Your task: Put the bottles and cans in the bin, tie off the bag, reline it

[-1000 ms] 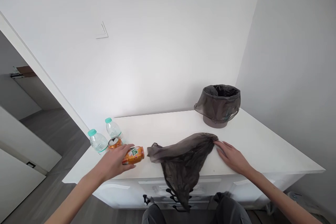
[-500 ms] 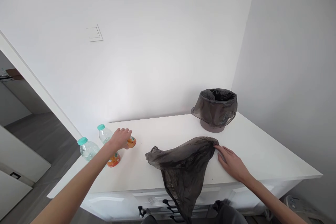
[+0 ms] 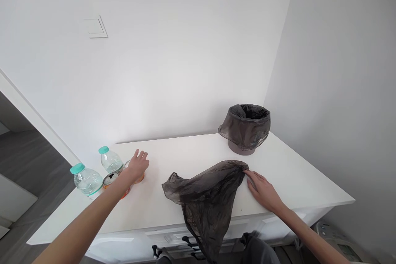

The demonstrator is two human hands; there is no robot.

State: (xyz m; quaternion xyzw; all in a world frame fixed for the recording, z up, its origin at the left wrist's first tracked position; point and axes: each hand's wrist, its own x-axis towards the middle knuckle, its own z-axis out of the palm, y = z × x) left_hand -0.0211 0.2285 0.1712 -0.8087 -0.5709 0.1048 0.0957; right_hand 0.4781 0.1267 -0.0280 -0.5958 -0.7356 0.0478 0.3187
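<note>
My left hand [image 3: 139,166] is over an orange drink can [image 3: 141,178], fingers apart; it hides most of the can. A second open-topped can [image 3: 110,179] stands just left of it, partly behind my forearm. Two clear bottles with turquoise caps, a near bottle [image 3: 88,180] and a far bottle [image 3: 111,161], are beside the cans. On the right, my right hand [image 3: 262,189] lies on the counter with fingers stretched out. Its fingertips touch the gathered corner of a dark see-through plastic bag [image 3: 210,194], which drapes over the counter's front edge.
A small bin [image 3: 243,148] lined with a dark bag stands at the back right of the white counter [image 3: 173,152]. Drawer handles [image 3: 187,240] jut out below the front edge. A light switch [image 3: 95,27] is on the wall; a doorway opens at left.
My left hand has brought the can left, close to the other can, and its fingers have loosened. My right hand stays by the bag. The view has shifted a little to the right.
</note>
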